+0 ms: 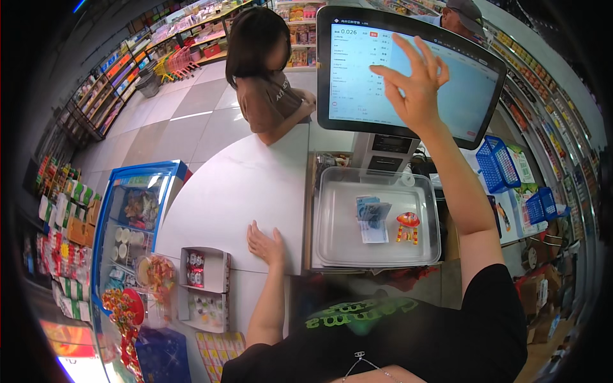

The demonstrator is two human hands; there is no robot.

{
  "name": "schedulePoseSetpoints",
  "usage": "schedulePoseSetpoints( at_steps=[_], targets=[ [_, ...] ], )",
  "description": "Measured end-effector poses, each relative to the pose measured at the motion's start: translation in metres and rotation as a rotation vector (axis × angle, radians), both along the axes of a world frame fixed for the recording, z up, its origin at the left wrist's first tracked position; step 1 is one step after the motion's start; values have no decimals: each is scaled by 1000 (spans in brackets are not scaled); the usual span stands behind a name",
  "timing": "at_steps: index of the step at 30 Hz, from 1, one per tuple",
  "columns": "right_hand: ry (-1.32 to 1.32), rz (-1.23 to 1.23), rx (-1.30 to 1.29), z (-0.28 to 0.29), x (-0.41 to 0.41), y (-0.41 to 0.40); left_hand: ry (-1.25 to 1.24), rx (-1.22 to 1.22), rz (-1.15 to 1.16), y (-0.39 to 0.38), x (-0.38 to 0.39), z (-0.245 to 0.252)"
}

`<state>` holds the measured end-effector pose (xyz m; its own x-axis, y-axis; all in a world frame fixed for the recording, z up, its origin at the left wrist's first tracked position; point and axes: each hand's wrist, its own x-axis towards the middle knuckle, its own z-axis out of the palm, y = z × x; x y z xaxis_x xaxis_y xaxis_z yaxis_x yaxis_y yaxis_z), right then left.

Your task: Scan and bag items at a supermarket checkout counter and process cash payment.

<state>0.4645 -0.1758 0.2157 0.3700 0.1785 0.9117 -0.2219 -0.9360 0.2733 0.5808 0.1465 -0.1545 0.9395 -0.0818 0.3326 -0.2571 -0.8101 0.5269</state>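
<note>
My right hand (414, 81) is raised in front of the touchscreen monitor (459, 105), its fingers spread and holding nothing; whether a fingertip touches the glass I cannot tell. On the white counter (230, 191) rests my left hand (267, 243), empty, fingers apart. Below the monitor, a clear plastic tray (330, 239) holds folded banknotes (373, 218) and, to their right, a small red and yellow wrapped item (408, 220). The monitor shows a list on its left side.
A person (268, 91) stands across the counter; another (459, 19) is partly behind the monitor. Open boxes of small packets (218, 273) lie left of my left hand, beside a blue-framed freezer (112, 201). Blue plastic baskets (498, 163) stand at the right.
</note>
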Motion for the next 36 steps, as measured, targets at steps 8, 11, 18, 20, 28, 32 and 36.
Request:
schedulePoseSetpoints(
  at_steps=[8, 11, 18, 20, 28, 32, 36],
  targets=[
    [64, 7, -12, -3, 11, 7, -1, -13, 0, 0, 1, 1],
    [79, 10, -8, -2, 12, 10, -5, -8, 4, 0, 1, 1],
    [52, -66, 8, 0, -6, 11, 7, 4, 4, -3, -2, 3],
    [-82, -88, -21, 6, -38, 13, 17, 25, 14, 2, -1, 0],
    [-384, -72, 614, -85, -212, -91, -37, 21, -36, -5, -2, 4],
    [-143, 210, 1358, -119, -229, -129, -118, 182, 8, -5, 8, -18],
    [-98, 407, 1393, -116, -192, -127, -36, 184, 54, -3, 2, -8]
  ],
)
